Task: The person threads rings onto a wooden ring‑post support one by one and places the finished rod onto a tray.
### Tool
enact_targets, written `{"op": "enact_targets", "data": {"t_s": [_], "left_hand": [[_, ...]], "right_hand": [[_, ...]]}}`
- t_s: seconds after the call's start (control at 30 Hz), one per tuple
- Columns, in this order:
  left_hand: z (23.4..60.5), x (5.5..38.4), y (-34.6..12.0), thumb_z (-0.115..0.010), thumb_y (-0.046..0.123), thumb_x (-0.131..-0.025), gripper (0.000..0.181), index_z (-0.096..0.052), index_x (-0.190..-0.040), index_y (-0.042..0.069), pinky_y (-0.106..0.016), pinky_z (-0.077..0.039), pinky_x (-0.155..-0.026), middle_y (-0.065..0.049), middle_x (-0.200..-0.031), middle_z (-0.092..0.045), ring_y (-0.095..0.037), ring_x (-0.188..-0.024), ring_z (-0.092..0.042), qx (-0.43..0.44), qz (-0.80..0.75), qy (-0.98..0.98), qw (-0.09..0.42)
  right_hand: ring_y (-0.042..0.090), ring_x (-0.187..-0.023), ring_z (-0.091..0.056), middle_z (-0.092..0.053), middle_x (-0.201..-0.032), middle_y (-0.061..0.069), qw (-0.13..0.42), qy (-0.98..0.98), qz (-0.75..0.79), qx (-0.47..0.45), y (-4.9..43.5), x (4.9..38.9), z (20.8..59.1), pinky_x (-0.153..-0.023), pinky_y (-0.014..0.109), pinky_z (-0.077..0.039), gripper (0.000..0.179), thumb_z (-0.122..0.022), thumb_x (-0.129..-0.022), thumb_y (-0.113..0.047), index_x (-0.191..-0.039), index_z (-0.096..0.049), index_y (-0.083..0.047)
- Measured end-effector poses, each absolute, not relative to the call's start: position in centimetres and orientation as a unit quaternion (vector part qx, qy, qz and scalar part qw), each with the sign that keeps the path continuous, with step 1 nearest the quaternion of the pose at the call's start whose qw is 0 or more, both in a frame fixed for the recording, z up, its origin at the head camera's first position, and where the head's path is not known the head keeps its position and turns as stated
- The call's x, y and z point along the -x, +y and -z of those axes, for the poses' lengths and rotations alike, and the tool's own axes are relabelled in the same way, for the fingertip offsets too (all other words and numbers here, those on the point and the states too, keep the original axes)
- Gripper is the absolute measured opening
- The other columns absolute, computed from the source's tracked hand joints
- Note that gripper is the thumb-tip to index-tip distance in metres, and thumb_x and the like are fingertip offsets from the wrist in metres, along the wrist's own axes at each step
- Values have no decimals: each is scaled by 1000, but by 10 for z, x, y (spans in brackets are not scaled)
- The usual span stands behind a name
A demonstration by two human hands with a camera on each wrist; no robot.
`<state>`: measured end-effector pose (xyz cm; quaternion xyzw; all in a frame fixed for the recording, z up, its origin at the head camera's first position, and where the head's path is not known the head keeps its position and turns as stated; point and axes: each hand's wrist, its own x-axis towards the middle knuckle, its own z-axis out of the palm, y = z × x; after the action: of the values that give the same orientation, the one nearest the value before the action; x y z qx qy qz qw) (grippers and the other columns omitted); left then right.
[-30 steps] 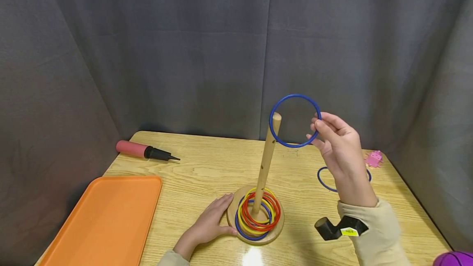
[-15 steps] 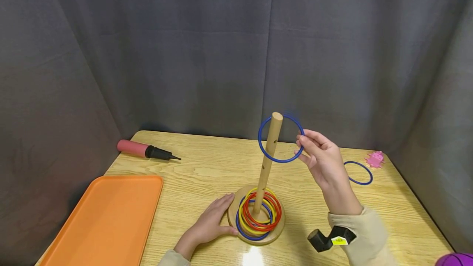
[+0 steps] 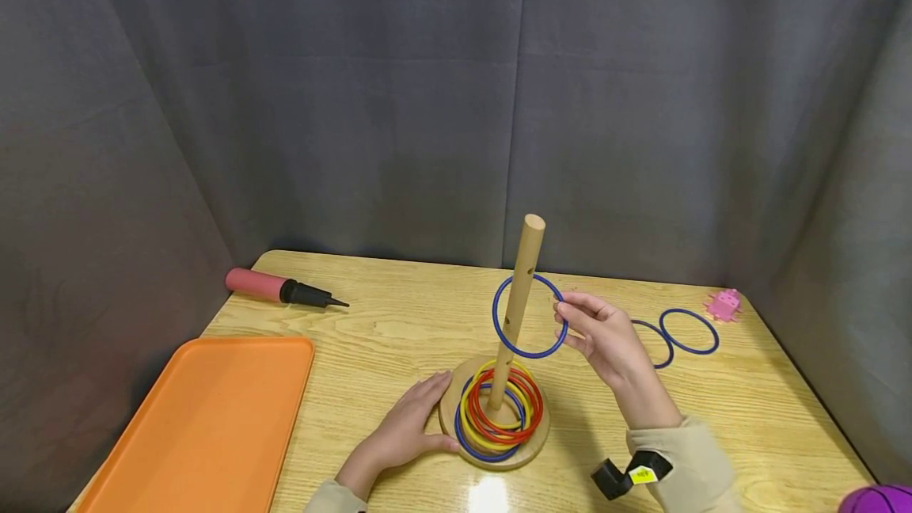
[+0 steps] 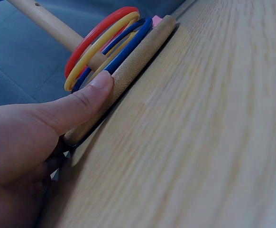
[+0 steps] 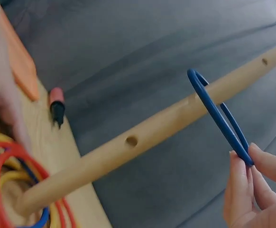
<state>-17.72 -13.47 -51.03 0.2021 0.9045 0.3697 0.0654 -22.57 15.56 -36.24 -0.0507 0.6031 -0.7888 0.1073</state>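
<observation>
My right hand (image 3: 606,343) pinches a blue ring (image 3: 530,355) between thumb and fingertips. This ring encircles the upright wooden peg (image 3: 525,264) partway down, above the stacked rings; the right wrist view shows the peg (image 5: 161,127) passing through it. Several red, yellow and blue rings (image 3: 529,437) lie loosely around the peg's foot on the round wooden base (image 3: 545,423). At the base's left side, my left hand (image 3: 402,427) holds its edge. In the left wrist view the thumb (image 4: 88,97) presses the rim, while the other fingers are partly hidden.
Two blue rings (image 3: 689,349) lie on the table to the right, one partly behind my right hand, near a pink toy (image 3: 724,305). An orange tray (image 3: 207,418) and a red-and-black hand pump (image 3: 267,287) are on the left. A purple ball (image 3: 878,500) shows at lower right.
My right hand has moved left and down, bringing the blue ring from beside the peg's top to around the peg, below its tip. The left hand stays put.
</observation>
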Motion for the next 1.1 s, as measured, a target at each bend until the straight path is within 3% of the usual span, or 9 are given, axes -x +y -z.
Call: {"op": "enact_targets", "data": {"t_s": [0.5,0.77,1.1], "left_hand": [[512,178,-136,-76,51,-74,104,-26,-154,8,-54,-18,-122,-13,-160,-27,-34,-148,-24,-201,-369,905,63],[514,179,-135,-75,53,-74,105,-25,-154,9,-53,-17,-122,-13,-160,-26,-33,-148,-24,-201,-365,907,64],[513,177,-135,-75,53,-74,104,-24,-154,9,-57,-18,-121,-13,-160,-25,-35,-148,-23,-202,-373,903,67]], "right_hand": [[4,-84,-64,-66,-85,-12,154,706,688,68,163,237,410,-72,21,-58,10,-63,-95,-13,-102,-69,-17],[6,-85,-62,-64,-89,-8,189,746,630,103,160,235,430,-70,25,-59,28,-64,-93,-12,-113,-63,7],[7,-77,-62,-63,-81,-7,188,788,574,117,151,234,442,-67,28,-59,33,-68,-91,-12,-112,-62,13]]}}
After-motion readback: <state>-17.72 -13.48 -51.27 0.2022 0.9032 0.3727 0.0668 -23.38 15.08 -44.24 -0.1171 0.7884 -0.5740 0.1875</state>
